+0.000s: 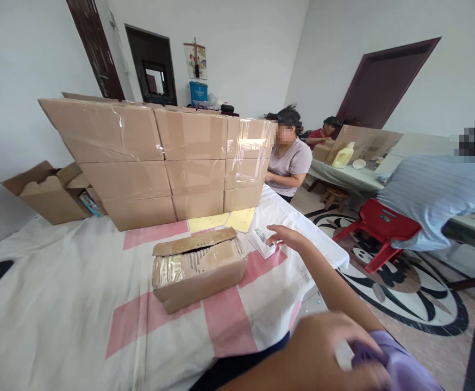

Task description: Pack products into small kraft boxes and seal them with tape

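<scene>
My right hand (284,237) reaches over the table with its fingers stretched out. The fingertips are at a small white tray-like object (265,248) with a dark grey-green patch on it; whether they touch it I cannot tell. Low in the view, my left hand (327,347) is blurred and crosses toward my right arm. Its fingers and thumb close around the purple sleeve (400,364). Left of the white object lies a cardboard box (205,277) with a raised, torn flap.
Stacked, taped cartons (192,163) form a wall across the table. An open carton (54,201) stands at far left. A pink-and-white cloth (229,320) covers the table. One person (290,157) sits beyond; another sits on a red chair (378,228) at right.
</scene>
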Motion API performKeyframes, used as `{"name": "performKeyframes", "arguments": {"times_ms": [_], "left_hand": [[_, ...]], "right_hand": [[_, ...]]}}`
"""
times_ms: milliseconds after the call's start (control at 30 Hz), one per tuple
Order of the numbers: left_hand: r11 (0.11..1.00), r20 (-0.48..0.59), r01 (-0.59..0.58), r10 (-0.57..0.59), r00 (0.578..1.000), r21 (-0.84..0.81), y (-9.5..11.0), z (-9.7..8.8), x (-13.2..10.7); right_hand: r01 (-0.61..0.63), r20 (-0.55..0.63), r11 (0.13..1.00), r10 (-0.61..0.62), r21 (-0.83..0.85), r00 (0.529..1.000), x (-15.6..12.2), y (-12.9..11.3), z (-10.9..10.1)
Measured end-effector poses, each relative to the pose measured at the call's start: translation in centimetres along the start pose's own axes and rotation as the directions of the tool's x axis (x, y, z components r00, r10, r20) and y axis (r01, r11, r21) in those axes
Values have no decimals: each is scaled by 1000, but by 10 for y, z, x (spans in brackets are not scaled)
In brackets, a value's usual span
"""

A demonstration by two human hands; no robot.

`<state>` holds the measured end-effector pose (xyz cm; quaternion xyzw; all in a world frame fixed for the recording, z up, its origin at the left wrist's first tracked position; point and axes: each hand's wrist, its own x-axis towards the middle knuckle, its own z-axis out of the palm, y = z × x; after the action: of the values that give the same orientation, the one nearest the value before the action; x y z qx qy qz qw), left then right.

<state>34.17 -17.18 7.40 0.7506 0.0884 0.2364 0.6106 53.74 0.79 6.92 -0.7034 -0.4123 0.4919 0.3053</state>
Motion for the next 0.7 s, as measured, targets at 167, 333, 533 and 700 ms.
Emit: {"name": "performKeyframes", "arguments": {"times_ms": [167,333,533,700], "left_hand": [[966,-739,230,-68,671,120,-57,-42,60],[814,-850,522,-68,523,256,-112,-79,93],[747,-818,577,-80,570,330,-125,-88,92],[718,-807,589,-63,587,372,-127,-88,91]], "right_hand": [[-84,58,996,83,18,995,7,-8,-3],[-150,81,989,149,7,986,10,-15,0],[-196,72,980,194,17,978,9,-17,3],[-161,78,985,157,54,985,3,-23,-1]]}}
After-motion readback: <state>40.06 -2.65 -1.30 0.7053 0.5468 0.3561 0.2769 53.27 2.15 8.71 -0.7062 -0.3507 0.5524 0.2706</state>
